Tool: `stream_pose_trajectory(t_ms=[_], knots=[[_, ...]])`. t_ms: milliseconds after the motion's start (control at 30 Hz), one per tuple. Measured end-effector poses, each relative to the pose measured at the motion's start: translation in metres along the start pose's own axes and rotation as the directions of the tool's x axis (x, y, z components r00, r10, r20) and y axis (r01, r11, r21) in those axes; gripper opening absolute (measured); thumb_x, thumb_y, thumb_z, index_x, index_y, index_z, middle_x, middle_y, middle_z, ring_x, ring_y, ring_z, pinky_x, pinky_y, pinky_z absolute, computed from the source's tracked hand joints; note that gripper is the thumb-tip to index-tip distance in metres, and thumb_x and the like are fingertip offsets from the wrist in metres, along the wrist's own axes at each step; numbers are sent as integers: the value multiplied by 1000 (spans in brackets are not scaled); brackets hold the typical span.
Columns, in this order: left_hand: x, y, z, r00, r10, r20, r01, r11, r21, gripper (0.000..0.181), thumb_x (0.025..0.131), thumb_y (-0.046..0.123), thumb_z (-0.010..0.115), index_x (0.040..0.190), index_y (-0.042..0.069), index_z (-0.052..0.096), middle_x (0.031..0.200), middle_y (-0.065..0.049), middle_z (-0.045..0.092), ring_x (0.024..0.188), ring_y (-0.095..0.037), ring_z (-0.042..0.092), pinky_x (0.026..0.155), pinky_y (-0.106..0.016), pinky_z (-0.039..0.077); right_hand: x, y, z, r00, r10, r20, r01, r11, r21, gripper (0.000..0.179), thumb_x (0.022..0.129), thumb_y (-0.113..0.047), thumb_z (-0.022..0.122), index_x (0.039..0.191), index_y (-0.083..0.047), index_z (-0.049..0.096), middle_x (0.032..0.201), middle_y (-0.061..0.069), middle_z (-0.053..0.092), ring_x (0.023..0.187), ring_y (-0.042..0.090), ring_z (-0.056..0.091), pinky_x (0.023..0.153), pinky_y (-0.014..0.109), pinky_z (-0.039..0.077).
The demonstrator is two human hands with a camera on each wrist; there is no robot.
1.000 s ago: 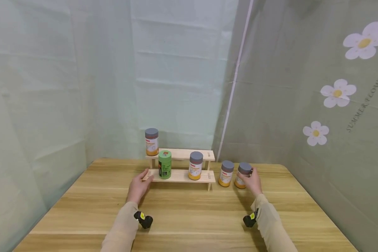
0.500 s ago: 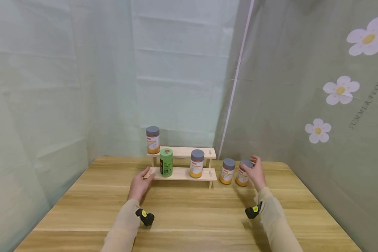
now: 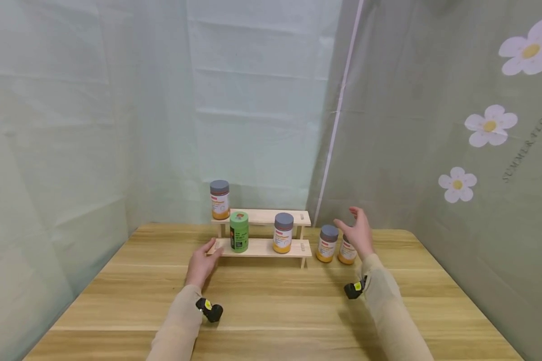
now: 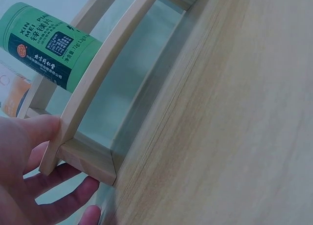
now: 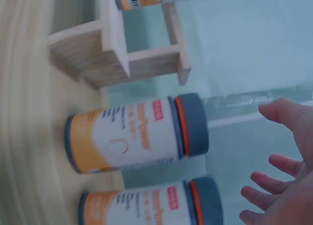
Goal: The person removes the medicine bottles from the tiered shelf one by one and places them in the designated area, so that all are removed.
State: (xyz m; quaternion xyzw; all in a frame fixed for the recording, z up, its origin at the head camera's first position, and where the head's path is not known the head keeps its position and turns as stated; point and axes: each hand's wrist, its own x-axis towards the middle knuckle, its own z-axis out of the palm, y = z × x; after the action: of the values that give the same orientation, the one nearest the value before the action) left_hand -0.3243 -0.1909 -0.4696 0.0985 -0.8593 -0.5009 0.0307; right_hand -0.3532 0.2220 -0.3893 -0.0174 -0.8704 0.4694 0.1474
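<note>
A two-step wooden shelf [image 3: 257, 246] stands on the table. At its lower left end my left hand [image 3: 201, 264] grips the board, thumb on top and fingers round the end, as the left wrist view shows. A green bottle [image 3: 239, 232] and a grey-lidded supplement bottle [image 3: 283, 233] stand on the lower step. Another grey-lidded bottle [image 3: 220, 200] is on the upper step, at the left. Right of the shelf, two more supplement bottles [image 5: 127, 137] stand upright on the table. My right hand [image 3: 360, 234] hovers above them with spread fingers, holding nothing, and partly hides the rightmost bottle [image 3: 347, 251].
The wooden table [image 3: 271, 306] extends in front of the shelf and to both sides. Behind it hangs a pale curtain [image 3: 257, 110]; flowers are printed on the right side. Each wrist wears a small black camera [image 3: 210, 310].
My right hand has let go of the rightmost bottle and risen, then shifted slightly left above it. The left hand keeps its grip on the shelf. The head view has shifted a little.
</note>
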Motion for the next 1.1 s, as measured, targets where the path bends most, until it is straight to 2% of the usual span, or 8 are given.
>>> stream_pose_trajectory(t_ms=[267,433,667,867,1100], knots=[[1,2,-1,1000,15,-14,-15,1000,16,59,98,36,53,150,12,36,158,-19,28,145,-43,23,121,-55,20,8,-33,11,999,-37,-4,37,999,38,71,90,-31,67,146,-5,32,153,17,35,143,36,31,118,53,30],[1,2,0,1000,5,-13,-5,1000,4,60,98,36,54,150,12,36,158,-18,28,146,-42,23,121,-55,20,14,-51,24,998,-62,4,61,996,63,68,91,-29,67,145,-5,33,152,17,37,142,35,33,117,53,31],[1,2,2,1000,7,-16,-7,1000,-26,60,97,35,55,149,11,37,158,-19,28,146,-42,22,121,-55,19,20,-67,45,997,-79,17,76,989,129,67,90,-25,68,144,-7,35,151,16,39,141,35,35,116,53,34],[1,0,2,1000,-12,-18,11,999,-31,60,97,36,55,150,13,36,158,-18,27,147,-41,22,121,-55,19,20,-78,62,996,-85,34,79,987,142,65,89,-22,69,143,-6,36,149,18,41,138,37,38,115,53,35],[0,2,2,1000,-8,-22,7,999,-40,60,97,36,55,149,12,37,158,-17,28,147,-40,22,121,-55,19,16,-94,81,990,-122,78,110,985,134,64,90,-26,68,143,-9,36,149,15,43,138,35,40,113,52,38]])
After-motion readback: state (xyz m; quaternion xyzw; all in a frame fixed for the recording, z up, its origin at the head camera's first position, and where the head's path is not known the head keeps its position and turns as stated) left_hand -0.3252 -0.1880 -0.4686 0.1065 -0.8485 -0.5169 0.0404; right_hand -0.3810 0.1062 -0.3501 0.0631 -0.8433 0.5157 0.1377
